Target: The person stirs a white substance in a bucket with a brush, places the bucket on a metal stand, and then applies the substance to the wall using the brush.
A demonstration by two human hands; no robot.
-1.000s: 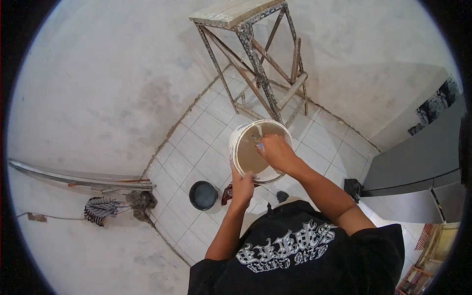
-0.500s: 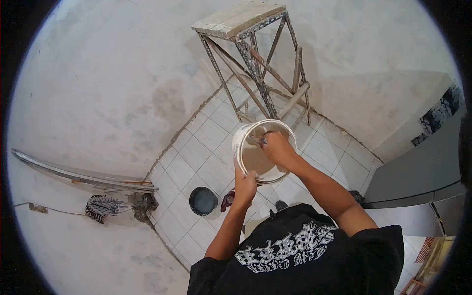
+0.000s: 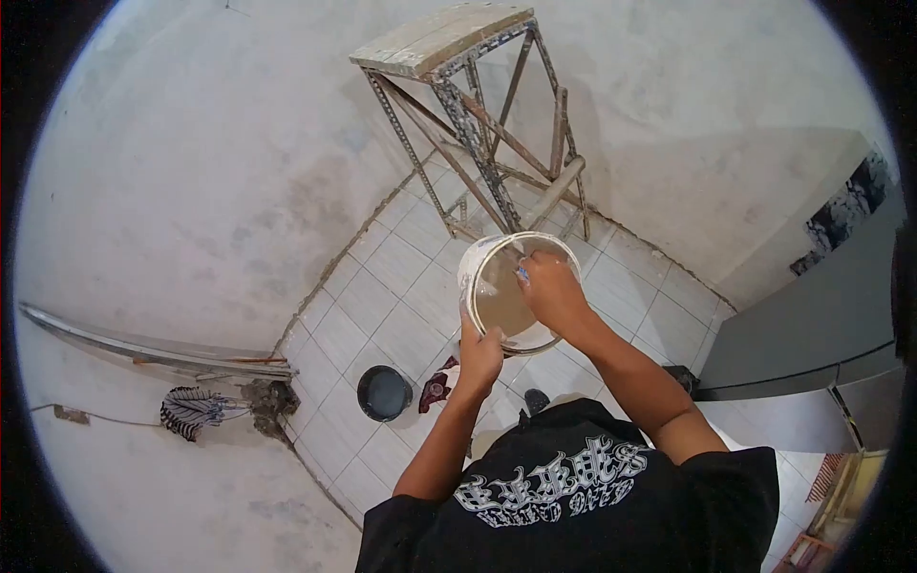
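Note:
A white bucket [image 3: 468, 272] with a light greyish-brown mixture [image 3: 501, 296] inside is tilted in front of my body. My left hand [image 3: 479, 353] grips its near left rim, with the thumb over the edge. Inside the mouth, my right hand [image 3: 554, 286] is closed round a tool with a blue part [image 3: 522, 274] at the handle. The tool's far end reaches toward the bucket's left inner wall and is hard to make out.
A paint-spattered stand [image 3: 487, 143] with a board top is beyond the bucket. On the tiled floor are a dark bucket [image 3: 385, 392] and a dark red cloth [image 3: 436, 387]. Long metal strips [image 3: 153, 346] lie at the left wall; a grey panel [image 3: 802, 315] stands at right.
My right hand has shifted slightly right within the bucket, and the tool with it. The stand and floor items appear a little further left as the view moved.

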